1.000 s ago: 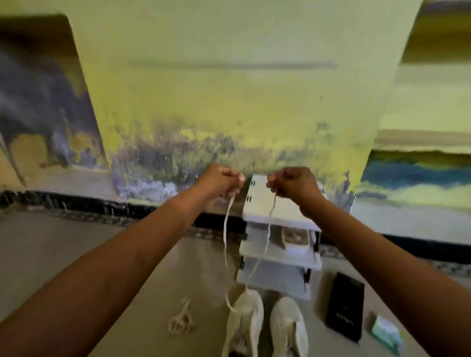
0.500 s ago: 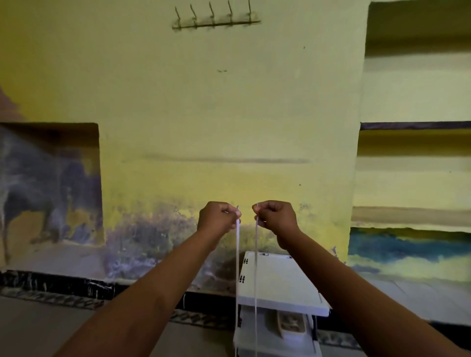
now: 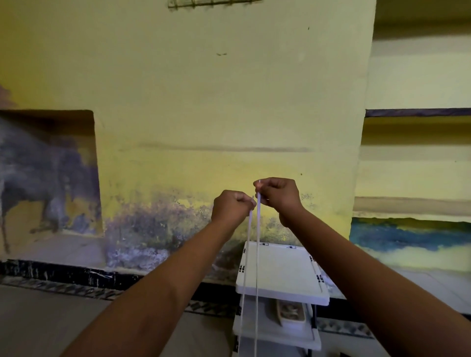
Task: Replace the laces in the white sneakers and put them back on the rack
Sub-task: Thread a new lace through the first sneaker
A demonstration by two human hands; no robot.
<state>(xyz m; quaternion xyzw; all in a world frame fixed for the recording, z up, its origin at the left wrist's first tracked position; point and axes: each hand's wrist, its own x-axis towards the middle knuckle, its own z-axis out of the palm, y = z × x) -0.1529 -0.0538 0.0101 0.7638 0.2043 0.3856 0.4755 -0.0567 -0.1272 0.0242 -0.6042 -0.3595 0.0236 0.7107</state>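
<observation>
White lace (image 3: 258, 254), grip: one end per hand, each pinched between thumb and curled fingers, with a short tip standing above each pinch.
Left pinch: fingers (image 3: 244, 200) of the left hand (image 3: 233, 207) curl tight onto the left strand.
Right pinch: fingers (image 3: 265, 189) of the right hand (image 3: 279, 195) curl onto the right strand, set slightly higher than the left pinch.
Hand spacing: just beside each other (contact between the knuckles cannot be confirmed), both raised in front of the wall (image 3: 204, 102).
Lace axis: long axis near vertical. Both strands drop straight from the pinches, close together and almost parallel, with tips pointing up.
Lace location: in the air before the left side of the rack (image 3: 283, 270), running out at the bottom edge of the view.
Sneakers: not in view, so whether the lower part is threaded through a shoe cannot be told.
Step in hand: judged to be levelling the two ends side by side. The right tip sits above the left.
Next move: calls for drawing the lace through until the tips match, then lowering both hands to the eyelets without loosening either pinch.
Rack: white, tiered, at the wall base, with a pale shoe-like item (image 3: 290, 312) on the second shelf.
Wall fittings: hook rail (image 3: 214, 3) near the top edge.
</observation>
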